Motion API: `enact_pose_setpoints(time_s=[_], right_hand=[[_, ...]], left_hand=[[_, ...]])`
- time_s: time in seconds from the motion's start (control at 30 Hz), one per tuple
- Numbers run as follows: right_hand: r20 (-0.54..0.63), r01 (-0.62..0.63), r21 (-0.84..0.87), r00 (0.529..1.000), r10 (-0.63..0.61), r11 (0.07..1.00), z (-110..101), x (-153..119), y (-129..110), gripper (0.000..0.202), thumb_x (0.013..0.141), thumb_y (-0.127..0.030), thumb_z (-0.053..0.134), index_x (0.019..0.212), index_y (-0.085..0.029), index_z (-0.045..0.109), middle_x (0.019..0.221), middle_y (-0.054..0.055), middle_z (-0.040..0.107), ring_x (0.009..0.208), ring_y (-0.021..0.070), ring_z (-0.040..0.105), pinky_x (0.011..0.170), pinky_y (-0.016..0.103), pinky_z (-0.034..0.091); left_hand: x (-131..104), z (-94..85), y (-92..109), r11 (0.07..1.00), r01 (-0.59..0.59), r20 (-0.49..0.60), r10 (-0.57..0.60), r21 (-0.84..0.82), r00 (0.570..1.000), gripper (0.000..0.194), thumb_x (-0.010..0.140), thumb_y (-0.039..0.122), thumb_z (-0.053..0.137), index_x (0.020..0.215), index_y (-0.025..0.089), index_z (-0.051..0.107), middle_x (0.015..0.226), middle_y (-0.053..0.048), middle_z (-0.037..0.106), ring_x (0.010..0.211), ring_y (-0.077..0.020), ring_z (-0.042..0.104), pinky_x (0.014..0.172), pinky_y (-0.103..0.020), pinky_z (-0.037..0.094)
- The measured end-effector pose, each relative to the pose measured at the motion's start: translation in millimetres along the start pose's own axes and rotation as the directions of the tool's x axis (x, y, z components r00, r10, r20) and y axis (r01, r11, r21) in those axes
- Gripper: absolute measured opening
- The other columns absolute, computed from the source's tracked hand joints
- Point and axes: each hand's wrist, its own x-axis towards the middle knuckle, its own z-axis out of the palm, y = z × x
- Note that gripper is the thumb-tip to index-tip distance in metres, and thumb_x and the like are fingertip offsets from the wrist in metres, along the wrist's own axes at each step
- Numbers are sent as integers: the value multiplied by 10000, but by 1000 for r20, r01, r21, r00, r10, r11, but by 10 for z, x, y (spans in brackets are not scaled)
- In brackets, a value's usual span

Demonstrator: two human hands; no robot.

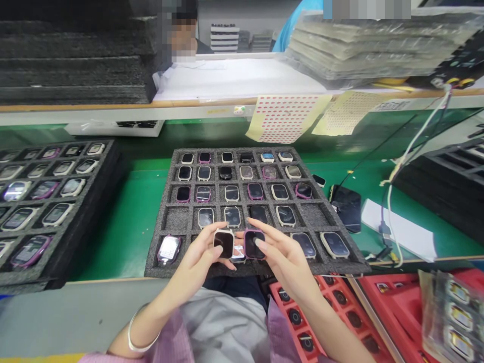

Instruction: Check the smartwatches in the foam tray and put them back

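My left hand (207, 247) is closed around a smartwatch body with a pale frame (224, 243), its thumb on the dark screen. In my right hand (282, 247) is a purple-framed smartwatch body (254, 244), also with a thumb on its screen. The two watches are side by side above the front of a black foam tray (177, 218). Rows of strapless watch bodies in pale, purple and black frames fill most of its pockets. A lit white screen shows on a watch (169, 249) at the front left. My hands hide some of the front pockets.
Another foam tray of watches (60, 191) stands at left. Red trays (321, 292) lie low at right. Cables (391, 196), a black pouch (346, 207) and white paper (399, 229) are right of the tray. Sticker sheets (285, 117) hang from the shelf (212, 103); a person sits beyond.
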Motion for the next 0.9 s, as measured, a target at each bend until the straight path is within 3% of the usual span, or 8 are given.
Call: enact_pose_setpoints(time_s=[0.13, 0.23, 0.33, 0.43, 0.57, 0.73, 0.9], right_hand=[[-15, 5, -11, 1000, -5, 1000, 10, -14, 16, 430, 867, -302, 662, 1282, -237, 570, 1164, 89, 688, 1073, 256, 649, 994, 435, 473], [47, 22, -25, 999, -21, 999, 5, -58, 26, 515, 886, -290, 643, 1372, -266, 473, 1261, 88, 633, 1157, 247, 599, 1046, 440, 422], [122, 0, -25, 993, 3, 1000, -4, -101, 1, 556, 930, -296, 583, 1441, -302, 366, 1322, 87, 586, 1219, 240, 550, 1080, 455, 371], [135, -15, -43, 991, 20, 999, -17, -91, -43, 499, 913, -293, 606, 1390, -287, 457, 1281, 96, 615, 1191, 249, 572, 1057, 459, 395], [116, 9, 0, 993, -9, 1000, -38, -5, -65, 385, 780, -217, 752, 1152, -256, 663, 1099, 80, 705, 1021, 231, 660, 950, 404, 492], [161, 51, 67, 985, -61, 996, -30, 73, -71, 349, 691, -207, 806, 1028, -234, 722, 1021, 74, 687, 943, 228, 651, 857, 367, 522], [212, 42, 94, 975, -61, 995, -12, 83, -90, 305, 730, -225, 773, 1029, -253, 724, 1042, 70, 657, 990, 243, 624, 899, 395, 489]], left_hand=[[1, 15, -15, 998, -9, -11, 10, 70, 1000, 384, 885, 227, 549, 1258, 201, 460, 1041, -72, 610, 820, -161, 610, 701, -294, 547], [10, 34, -42, 985, -24, -43, 31, 171, 999, 461, 820, 200, 638, 1238, 232, 446, 982, -29, 585, 764, -133, 583, 641, -232, 501], [13, 48, -69, 953, -25, -91, 55, 303, 994, 415, 818, 206, 635, 1196, 229, 463, 975, -24, 571, 774, -135, 556, 651, -225, 468], [-2, 49, -86, 907, -28, -117, 84, 420, 990, 336, 846, 196, 580, 1165, 221, 478, 927, -14, 556, 711, -122, 512, 647, -231, 440], [-37, 53, -80, 860, -73, -87, 136, 505, 987, 348, 830, 132, 554, 1155, 226, 474, 864, 7, 537, 718, -127, 494, 659, -231, 413], [-52, 113, -8, 872, -55, -109, 122, 486, 986, 341, 846, 175, 558, 1170, 221, 459, 834, 13, 502, 699, -125, 489, 645, -223, 418], [-44, 150, 14, 884, -69, -117, 137, 462, 984, 360, 838, 180, 576, 1177, 228, 466, 862, 11, 512, 754, -131, 508, 702, -224, 432]])
